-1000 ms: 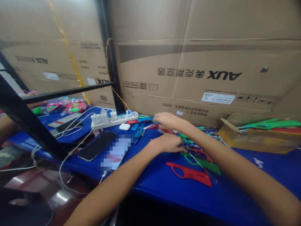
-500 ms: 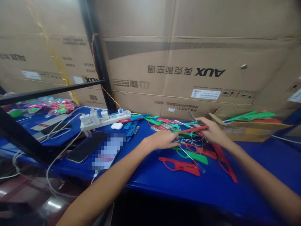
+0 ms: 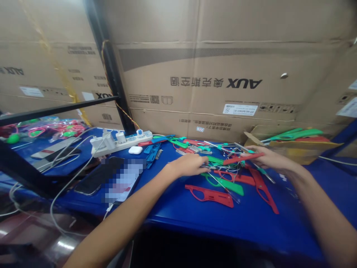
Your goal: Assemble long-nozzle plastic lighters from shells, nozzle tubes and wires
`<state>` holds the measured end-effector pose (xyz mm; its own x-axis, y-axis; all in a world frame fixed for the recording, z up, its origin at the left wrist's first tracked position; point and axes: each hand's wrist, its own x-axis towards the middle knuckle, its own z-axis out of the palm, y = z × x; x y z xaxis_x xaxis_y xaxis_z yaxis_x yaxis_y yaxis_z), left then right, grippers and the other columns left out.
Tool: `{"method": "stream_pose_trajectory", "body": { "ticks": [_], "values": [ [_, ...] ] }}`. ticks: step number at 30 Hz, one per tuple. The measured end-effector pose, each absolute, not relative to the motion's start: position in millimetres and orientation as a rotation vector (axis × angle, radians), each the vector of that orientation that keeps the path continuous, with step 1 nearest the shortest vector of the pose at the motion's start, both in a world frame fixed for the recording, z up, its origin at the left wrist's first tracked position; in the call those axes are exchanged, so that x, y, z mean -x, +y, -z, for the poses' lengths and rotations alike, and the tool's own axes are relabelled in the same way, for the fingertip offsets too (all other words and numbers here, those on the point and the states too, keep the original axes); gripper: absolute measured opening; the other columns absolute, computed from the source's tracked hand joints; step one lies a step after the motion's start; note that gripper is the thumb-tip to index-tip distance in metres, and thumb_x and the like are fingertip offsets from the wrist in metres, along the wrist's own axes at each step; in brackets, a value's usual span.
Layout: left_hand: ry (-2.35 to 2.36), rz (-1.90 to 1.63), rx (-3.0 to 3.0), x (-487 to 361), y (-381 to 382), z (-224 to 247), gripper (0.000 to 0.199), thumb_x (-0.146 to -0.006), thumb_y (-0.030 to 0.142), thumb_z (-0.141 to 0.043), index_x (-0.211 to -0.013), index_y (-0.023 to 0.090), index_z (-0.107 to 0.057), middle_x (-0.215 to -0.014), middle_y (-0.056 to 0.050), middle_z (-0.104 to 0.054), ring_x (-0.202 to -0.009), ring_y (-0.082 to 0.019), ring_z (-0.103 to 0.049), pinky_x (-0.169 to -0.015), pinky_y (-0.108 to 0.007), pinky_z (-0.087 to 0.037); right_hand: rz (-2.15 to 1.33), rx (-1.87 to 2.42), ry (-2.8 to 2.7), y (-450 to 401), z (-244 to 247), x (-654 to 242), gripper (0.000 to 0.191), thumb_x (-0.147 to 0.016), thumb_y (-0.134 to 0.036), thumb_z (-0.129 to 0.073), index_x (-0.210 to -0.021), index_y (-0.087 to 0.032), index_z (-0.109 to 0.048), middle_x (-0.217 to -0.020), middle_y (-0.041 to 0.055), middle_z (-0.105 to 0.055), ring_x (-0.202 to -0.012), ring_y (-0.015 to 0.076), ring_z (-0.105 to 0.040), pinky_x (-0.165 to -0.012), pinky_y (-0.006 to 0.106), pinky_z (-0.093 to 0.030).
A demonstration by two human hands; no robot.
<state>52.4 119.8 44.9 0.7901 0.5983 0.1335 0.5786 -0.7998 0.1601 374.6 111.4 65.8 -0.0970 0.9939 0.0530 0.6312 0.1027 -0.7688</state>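
Note:
My left hand [image 3: 189, 165] is at the near-left side of a heap of lighter parts, its fingers curled together. What they hold is hidden; a thin metal rod [image 3: 220, 183] runs out near the fingertips. My right hand [image 3: 269, 159] is closed around the end of a red plastic lighter casing [image 3: 244, 158], raised over the heap. Thin metal rods with teal fittings lie close by those fingers. Below the hands are a green casing half [image 3: 230, 186], a red casing half [image 3: 210, 195] with a loop-shaped handle, and another red one [image 3: 263, 190].
At the right, an open cardboard box [image 3: 295, 152] holds green and red casings. Blue casings [image 3: 152, 154] lie left of the heap, by a white power strip [image 3: 126, 143], an earbud case [image 3: 135, 150] and phones [image 3: 100, 175]. Cardboard [image 3: 212, 22] stands behind; a black post [image 3: 111, 74] rises left.
My right hand has moved right and slightly lower, carrying the red lighter casing with it. My left hand stays nearly in place. The whole view has shifted slightly.

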Motion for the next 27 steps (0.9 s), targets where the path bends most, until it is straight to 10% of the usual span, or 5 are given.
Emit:
{"method": "stream_pose_trajectory", "body": {
  "ticks": [3, 10, 20, 27],
  "values": [
    [0.941, -0.264, -2.868, -51.5, 120.4, -45.1, 0.031, -0.100, 0.044, -0.057, -0.106, 0.017, -0.071, -0.077, -0.006, -0.070, -0.069, -0.020, -0.066, -0.059, -0.028, -0.041, -0.989, 1.460, -1.652, 111.6, -61.7, -364.2, 0.051, -0.071, -0.070, -0.073, -0.083, -0.022, -0.060, -0.051, -0.0095, -0.036, -0.042, 0.0074, -0.030, -0.039, 0.021, -0.027],
    [0.935, -0.296, -2.862, -50.9, 119.3, -46.7, 0.032, -0.101, 0.045, -0.055, -0.105, 0.018, -0.070, -0.076, -0.005, -0.070, -0.068, -0.020, -0.066, -0.060, -0.028, -0.043, -1.097, 1.222, -1.439, 120.3, -53.0, -334.9, 0.041, -0.065, -0.042, -0.080, -0.096, -0.022, -0.063, -0.091, 0.0059, -0.067, -0.074, 0.0171, -0.062, -0.059, 0.029, -0.053],
    [1.035, -0.516, -2.770, -55.5, 116.0, -52.8, 0.024, -0.103, 0.033, -0.051, -0.115, 0.014, -0.059, -0.089, -0.009, -0.072, -0.081, -0.023, -0.069, -0.070, -0.030, -0.047, -1.100, 1.147, -1.576, 96.8, -41.1, -298.6, 0.036, -0.080, -0.052, -0.072, -0.089, -0.023, -0.054, -0.056, -0.0117, -0.037, -0.041, 0.0055, -0.028, -0.036, 0.017, -0.022],
    [1.016, -0.589, -2.701, -60.6, 117.3, -48.6, 0.035, -0.095, 0.012, -0.054, -0.130, 0.015, -0.047, -0.098, -0.008, -0.071, -0.088, -0.022, -0.069, -0.074, -0.028, -0.049, -0.989, 1.061, -1.744, 80.2, -32.4, -270.2, 0.044, -0.082, -0.059, -0.070, -0.107, -0.024, -0.065, -0.071, -0.0031, -0.057, -0.059, 0.0135, -0.052, -0.050, 0.024, -0.043]
  ]
}}
